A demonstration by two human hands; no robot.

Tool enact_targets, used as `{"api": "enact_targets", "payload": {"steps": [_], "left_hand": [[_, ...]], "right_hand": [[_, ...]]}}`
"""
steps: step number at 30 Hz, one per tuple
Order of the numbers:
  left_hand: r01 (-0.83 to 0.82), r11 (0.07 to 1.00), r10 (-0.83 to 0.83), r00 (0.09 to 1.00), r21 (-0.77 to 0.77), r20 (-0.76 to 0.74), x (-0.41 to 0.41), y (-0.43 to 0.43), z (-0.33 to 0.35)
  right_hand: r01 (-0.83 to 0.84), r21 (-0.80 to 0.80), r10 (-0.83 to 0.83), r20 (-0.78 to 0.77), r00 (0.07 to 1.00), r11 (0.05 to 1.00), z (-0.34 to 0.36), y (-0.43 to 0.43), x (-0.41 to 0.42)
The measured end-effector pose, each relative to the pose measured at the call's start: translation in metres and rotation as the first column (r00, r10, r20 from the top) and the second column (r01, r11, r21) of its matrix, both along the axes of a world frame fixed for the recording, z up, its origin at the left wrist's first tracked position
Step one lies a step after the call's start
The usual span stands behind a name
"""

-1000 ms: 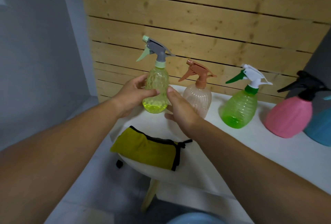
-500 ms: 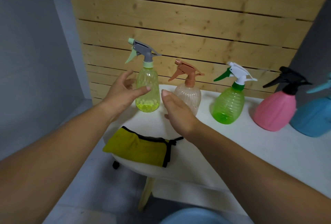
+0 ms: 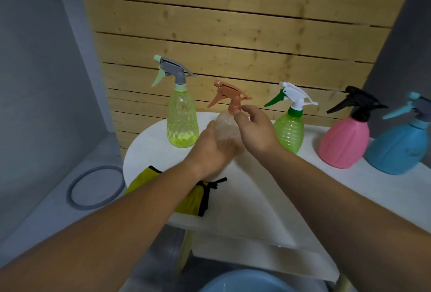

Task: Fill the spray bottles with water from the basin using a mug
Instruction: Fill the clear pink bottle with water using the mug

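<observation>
the peach bottle (image 3: 225, 123) is found over the round end of the table (image 3: 149, 149), between the yellow bottle (image 3: 182, 123) and the green bottle (image 3: 289, 130); its base is hidden, so it cannot be told whether it rests on the top; the lower body is cupped by the left hand (image 3: 214, 151), fingers wrapped round it, and the collar under the trigger head is pinched by the right hand (image 3: 256, 128); the body is judged thin, light plastic, likely to dent if squeezed, with ribs that should help grip; hold is best taken low on the body and at the screw collar, not at the trigger, so the head can be unscrewed; no water can be made out inside; a brighter pool seems held in the yellow bottle's bottom, though this is uncertain; the pink bottle (image 3: 345, 142) and blue bottle (image 3: 401, 149) are opaque, their contents hidden; only the rim of the basin (image 3: 245, 279) is seen at the lower edge; no mug is seen.
</observation>
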State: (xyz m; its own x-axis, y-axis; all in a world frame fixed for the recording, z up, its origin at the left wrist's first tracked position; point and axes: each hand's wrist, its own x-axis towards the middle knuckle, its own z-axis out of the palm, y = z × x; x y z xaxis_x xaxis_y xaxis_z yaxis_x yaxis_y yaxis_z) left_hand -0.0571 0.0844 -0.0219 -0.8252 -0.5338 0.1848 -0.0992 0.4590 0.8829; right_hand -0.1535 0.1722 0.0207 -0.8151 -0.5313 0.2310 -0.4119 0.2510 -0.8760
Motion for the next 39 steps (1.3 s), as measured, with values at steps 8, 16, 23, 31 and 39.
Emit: {"api": "enact_targets", "payload": {"steps": [8, 16, 23, 31, 39], "left_hand": [[-0.109, 0.993, 0.113, 0.991, 0.054, -0.072, -0.008, 0.001, 0.0], [-0.005, 0.997, 0.026, 0.966, 0.078, -0.259, 0.028, 0.037, 0.027], [0.071, 0.996, -0.062, 0.985, 0.046, -0.163, 0.079, 0.089, 0.049], [0.092, 0.988, -0.094, 0.996, -0.122, -0.009, 0.129, 0.165, 0.062], [0.124, 0.973, -0.124, 0.992, 0.193, -0.015, 0.141, 0.199, 0.048]], "right_hand": [[-0.097, -0.136, 0.114, 0.12, 0.986, 0.986, 0.01, 0.011, -0.003], [-0.159, -0.24, 0.218, 0.243, 0.945, 0.958, 0.039, 0.067, 0.024], [-0.132, -0.244, 0.212, 0.338, 0.917, 0.961, 0.064, 0.134, 0.065], [0.03, -0.233, 0.084, 0.466, 0.881, 0.972, 0.07, 0.197, 0.106], [0.075, -0.362, 0.151, 0.557, 0.817, 0.929, 0.05, 0.233, 0.112]]}}
